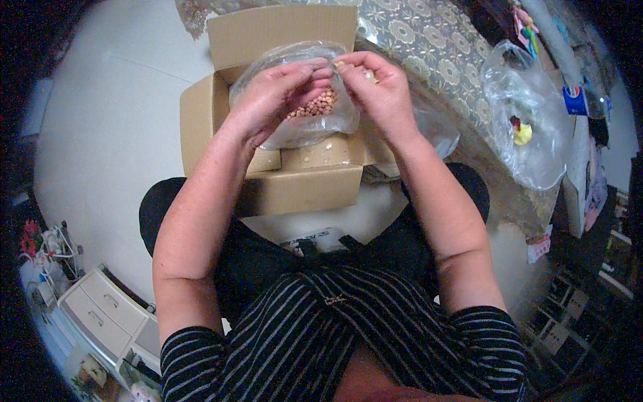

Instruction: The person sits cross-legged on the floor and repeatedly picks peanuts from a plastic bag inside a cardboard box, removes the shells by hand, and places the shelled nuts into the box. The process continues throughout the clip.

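Note:
A clear plastic bag (301, 131) lies spread inside an open cardboard box (306, 188), with a heap of shelled peanuts (319, 104) in it. Above the peanuts is my left hand (286, 88), its fingers curled and partly overlapping; whether it holds anything is hidden. My right hand (377, 83), near the bag's right edge, pinches small pale pieces (341, 65) that look like peanut shell between thumb and index finger. More pale bits (370, 75) show within its curled fingers. The fingertips of both hands are close together.
Right of the box, a patterned cloth (427, 50) covers a surface. A clear plastic bag (532, 151) with a yellow and dark red item lies farther right, beside a bottle with a blue label (575, 100). Beige drawers (100, 314) stand at lower left. Cardboard box flaps stick outward.

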A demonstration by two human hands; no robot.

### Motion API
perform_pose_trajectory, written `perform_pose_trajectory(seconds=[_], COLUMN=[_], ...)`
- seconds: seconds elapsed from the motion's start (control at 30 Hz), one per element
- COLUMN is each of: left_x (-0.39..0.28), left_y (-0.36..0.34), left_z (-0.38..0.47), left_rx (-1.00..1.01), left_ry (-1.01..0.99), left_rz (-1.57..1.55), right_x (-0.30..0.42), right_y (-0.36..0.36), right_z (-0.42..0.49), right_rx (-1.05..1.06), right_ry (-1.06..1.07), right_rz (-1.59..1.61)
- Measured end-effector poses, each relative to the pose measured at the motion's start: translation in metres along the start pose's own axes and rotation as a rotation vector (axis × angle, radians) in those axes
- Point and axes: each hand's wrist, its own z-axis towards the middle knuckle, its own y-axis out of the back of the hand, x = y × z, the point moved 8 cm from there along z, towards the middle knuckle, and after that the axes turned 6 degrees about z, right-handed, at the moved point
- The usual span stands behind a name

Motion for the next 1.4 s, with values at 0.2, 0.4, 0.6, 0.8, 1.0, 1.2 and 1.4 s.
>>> perform_pose_trajectory(seconds=[0.2,0.4,0.6,0.8,1.0,1.2,1.4], left_x=[-0.005,-0.002,-0.009,-0.021,-0.013,0.005,0.005], left_y=[0.023,0.043,0.066,0.08,0.091,0.076,0.07], left_z=[-0.004,-0.014,-0.028,-0.041,-0.047,-0.039,-0.024], left_rx=[-0.134,-0.183,-0.238,-0.336,-0.474,-0.478,-0.382], left_ry=[-0.052,-0.031,-0.042,-0.177,-0.203,-0.179,-0.28], left_rz=[0.405,0.375,0.432,0.756,1.196,1.514,1.425], right_x=[-0.02,-0.021,-0.03,-0.041,-0.025,-0.025,-0.03], right_y=[0.01,0.04,0.099,0.14,0.117,0.05,0.009], right_z=[0.004,0.001,-0.013,-0.027,-0.035,-0.019,0.005], right_rx=[0.05,0.061,-0.113,-0.179,-0.08,-0.028,-0.004], right_ry=[-0.329,-0.348,-0.315,-0.215,0.136,0.179,0.309], right_rz=[0.751,0.739,0.474,-0.677,-0.984,-0.706,-1.01])
